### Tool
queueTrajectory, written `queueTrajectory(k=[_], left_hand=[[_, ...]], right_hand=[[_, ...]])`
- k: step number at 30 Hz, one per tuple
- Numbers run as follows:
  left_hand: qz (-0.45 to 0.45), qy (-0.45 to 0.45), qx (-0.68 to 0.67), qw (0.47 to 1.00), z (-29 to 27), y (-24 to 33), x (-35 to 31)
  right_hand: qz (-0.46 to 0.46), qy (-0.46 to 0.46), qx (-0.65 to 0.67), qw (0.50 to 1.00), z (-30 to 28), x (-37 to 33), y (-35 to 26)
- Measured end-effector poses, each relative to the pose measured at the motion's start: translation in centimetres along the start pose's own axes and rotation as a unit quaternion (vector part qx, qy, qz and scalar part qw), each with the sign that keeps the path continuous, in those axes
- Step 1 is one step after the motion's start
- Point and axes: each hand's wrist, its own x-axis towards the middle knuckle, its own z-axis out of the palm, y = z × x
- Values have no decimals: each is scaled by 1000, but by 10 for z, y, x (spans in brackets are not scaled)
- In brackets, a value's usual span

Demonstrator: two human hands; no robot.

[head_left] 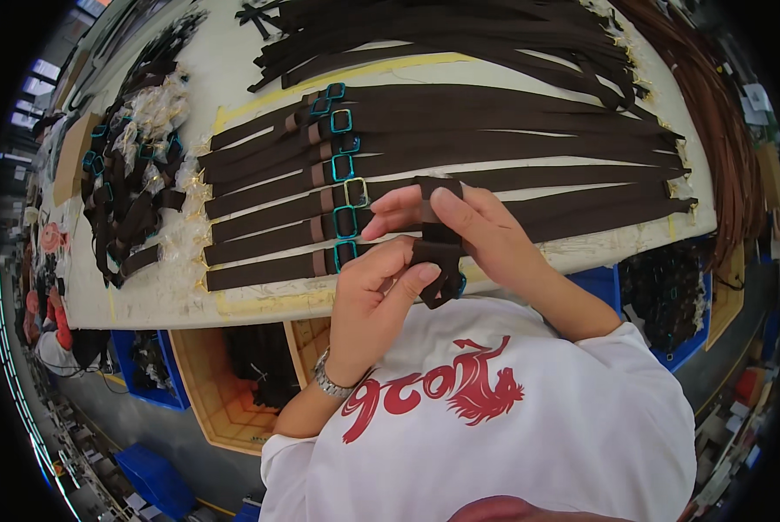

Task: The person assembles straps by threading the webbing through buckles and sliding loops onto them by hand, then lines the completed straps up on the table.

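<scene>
Both my hands are at the near edge of the table, on a dark brown strap (438, 253) that is folded over between them. My left hand (374, 291), a metal watch on its wrist, pinches the strap's lower fold between thumb and fingers. My right hand (485, 228) presses its thumb on the upper part of the strap, fingers stretched behind it toward the left. Just beyond my hands lie several dark belts (529, 178) side by side, with blue-edged rectangular buckles (344, 222) lined up in a column. One buckle (356, 191) looks yellowish.
At the left of the white table (177, 304) lies a heap of buckled straps (129, 217) with clear plastic wrap, beside a cardboard piece (76, 157). More dark straps (442, 26) are piled at the far side. Below the edge stand a wooden bin (203, 383) and blue crates (150, 478).
</scene>
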Motion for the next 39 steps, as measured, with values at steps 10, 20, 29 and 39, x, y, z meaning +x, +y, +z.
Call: queueTrajectory(k=[10,20,29,39], left_hand=[[3,-7,-86,996,-28,3,13],[-85,5,-152,985,-28,-1,5],[-37,29,-8,999,-13,-5,4],[-95,49,-23,994,-25,1,-10]], right_hand=[[-7,25,-41,999,-13,8,5],[97,-1,19,995,-8,10,15],[59,10,-126,990,-20,10,11],[109,29,22,993,3,26,20]])
